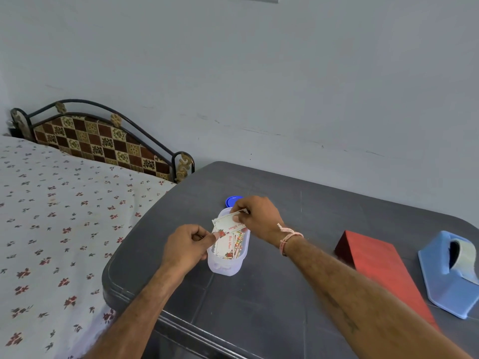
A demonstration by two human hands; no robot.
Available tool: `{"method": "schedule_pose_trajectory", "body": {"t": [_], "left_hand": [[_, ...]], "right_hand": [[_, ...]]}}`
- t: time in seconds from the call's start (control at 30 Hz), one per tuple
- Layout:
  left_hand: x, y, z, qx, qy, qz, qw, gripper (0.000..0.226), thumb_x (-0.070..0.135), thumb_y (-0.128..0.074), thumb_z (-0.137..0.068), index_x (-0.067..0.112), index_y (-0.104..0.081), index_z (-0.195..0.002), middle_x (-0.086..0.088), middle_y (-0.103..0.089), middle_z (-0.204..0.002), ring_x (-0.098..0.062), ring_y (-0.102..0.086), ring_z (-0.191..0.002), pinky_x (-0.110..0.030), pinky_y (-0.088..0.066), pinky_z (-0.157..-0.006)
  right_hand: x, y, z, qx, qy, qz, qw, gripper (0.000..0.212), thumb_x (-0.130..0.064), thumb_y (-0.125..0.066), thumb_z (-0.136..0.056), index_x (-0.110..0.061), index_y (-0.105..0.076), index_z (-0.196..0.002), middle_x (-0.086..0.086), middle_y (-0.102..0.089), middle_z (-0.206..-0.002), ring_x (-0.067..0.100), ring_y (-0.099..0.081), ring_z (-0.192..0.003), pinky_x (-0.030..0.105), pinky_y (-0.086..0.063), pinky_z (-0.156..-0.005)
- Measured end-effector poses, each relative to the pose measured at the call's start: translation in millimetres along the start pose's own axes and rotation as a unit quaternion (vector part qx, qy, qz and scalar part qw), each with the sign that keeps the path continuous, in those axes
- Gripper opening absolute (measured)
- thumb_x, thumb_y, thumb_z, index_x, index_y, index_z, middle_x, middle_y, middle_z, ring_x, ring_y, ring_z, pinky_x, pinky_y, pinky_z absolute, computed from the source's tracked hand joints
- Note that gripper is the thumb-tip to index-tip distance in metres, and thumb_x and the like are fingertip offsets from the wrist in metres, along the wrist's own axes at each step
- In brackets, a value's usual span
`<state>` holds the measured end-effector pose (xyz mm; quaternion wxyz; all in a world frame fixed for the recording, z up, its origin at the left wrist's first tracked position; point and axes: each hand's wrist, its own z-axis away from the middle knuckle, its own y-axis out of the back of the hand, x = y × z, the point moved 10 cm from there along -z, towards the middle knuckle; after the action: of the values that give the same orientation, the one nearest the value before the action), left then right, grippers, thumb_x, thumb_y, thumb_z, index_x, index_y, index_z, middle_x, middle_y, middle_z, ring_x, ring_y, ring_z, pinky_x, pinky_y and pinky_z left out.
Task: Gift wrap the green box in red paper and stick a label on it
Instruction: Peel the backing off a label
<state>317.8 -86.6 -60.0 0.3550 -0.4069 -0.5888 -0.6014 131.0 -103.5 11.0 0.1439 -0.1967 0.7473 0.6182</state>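
hands [220, 231] pinching label [228, 225], wrapped box [375, 265] right

Bench [285, 294] looks like dark matt plastic with a faint sheen. The tub [225, 265] is frosted see-through plastic, the labels [229, 225] glossy printed paper. Wrapped box [375, 260] has matt red paper, tape dispenser [445, 286] is smooth blue plastic. Bed sheet [64, 216] is floral cloth, headboard [103, 136] painted metal.

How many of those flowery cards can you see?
2 clearly. One card is held up between the left hand and right hand. Another card lies inside the clear plastic tub. More may be stacked underneath it, hidden.
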Motion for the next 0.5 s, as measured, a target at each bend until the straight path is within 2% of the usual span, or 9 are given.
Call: {"method": "schedule_pose_trajectory", "body": {"t": [0.1,0.2,0.23,0.3,0.37,0.43,0.5], "left_hand": [[-1,-2,0,-0.003,0.001,-0.006,1.0,0.019,0.036,-0.074,-0.09,0.019,-0.075,-0.084,0.007,-0.076,-0.073,-0.013,-0.07,-0.063,-0.025,-0.048,-0.053],[11,6,4,0.05,-0.049,-0.056,0.996,0.02,0.042,-0.072,-0.09,0.023,-0.074,-0.097,0.011,-0.075,-0.09,-0.007,-0.07,-0.081,-0.027,-0.054,-0.066],[20,10,6,0.078,-0.078,-0.059,0.992,0.022,0.042,-0.071,-0.091,0.023,-0.074,-0.101,0.012,-0.073,-0.095,-0.006,-0.069,-0.085,-0.027,-0.055,-0.071],[40,13,12,0.1,-0.119,-0.026,0.987,0.02,0.038,-0.069,-0.094,0.022,-0.073,-0.105,0.012,-0.073,-0.099,-0.003,-0.068,-0.088,-0.019,-0.053,-0.071],[60,2,16,0.071,-0.125,0.027,0.989,0.015,0.035,-0.069,-0.095,0.023,-0.074,-0.103,0.012,-0.075,-0.096,-0.001,-0.07,-0.087,-0.014,-0.049,-0.066],[75,-17,21,0.023,-0.12,0.087,0.989,0.011,0.032,-0.07,-0.095,0.023,-0.077,-0.094,0.006,-0.077,-0.085,-0.006,-0.072,-0.078,-0.02,-0.05,-0.062],[89,-38,28,-0.016,-0.118,0.122,0.985,0.013,0.023,-0.07,-0.095,0.016,-0.078,-0.088,-0.002,-0.076,-0.074,-0.009,-0.07,-0.065,-0.022,-0.047,-0.056]], "right_hand": [[12,0,6,0.005,-0.023,-0.067,0.997,0.015,-0.011,-0.066,-0.094,-0.022,-0.074,-0.089,-0.006,-0.074,-0.085,0.014,-0.074,-0.069,0.031,-0.059,-0.072],[32,6,19,0.042,-0.064,-0.188,0.979,0.013,-0.01,-0.066,-0.095,-0.016,-0.074,-0.087,0.0,-0.076,-0.084,0.017,-0.076,-0.071,0.039,-0.065,-0.072],[38,9,25,0.056,-0.078,-0.233,0.968,0.011,-0.01,-0.067,-0.095,-0.014,-0.075,-0.09,0.004,-0.077,-0.085,0.018,-0.075,-0.073,0.037,-0.065,-0.07],[45,11,40,0.067,-0.099,-0.319,0.94,0.008,-0.012,-0.068,-0.096,-0.01,-0.075,-0.097,0.011,-0.078,-0.09,0.017,-0.069,-0.072,0.025,-0.058,-0.06],[51,11,59,0.068,-0.114,-0.404,0.905,0.011,-0.013,-0.067,-0.098,-0.007,-0.074,-0.104,0.015,-0.078,-0.093,0.014,-0.067,-0.072,0.021,-0.049,-0.057],[59,12,80,0.071,-0.125,-0.474,0.869,0.014,-0.012,-0.066,-0.098,-0.003,-0.072,-0.107,0.014,-0.078,-0.091,0.013,-0.069,-0.07,0.02,-0.048,-0.058],[69,13,100,0.073,-0.134,-0.519,0.841,0.014,-0.012,-0.067,-0.098,-0.002,-0.072,-0.107,0.011,-0.076,-0.09,0.014,-0.068,-0.07,0.021,-0.049,-0.06]]}}
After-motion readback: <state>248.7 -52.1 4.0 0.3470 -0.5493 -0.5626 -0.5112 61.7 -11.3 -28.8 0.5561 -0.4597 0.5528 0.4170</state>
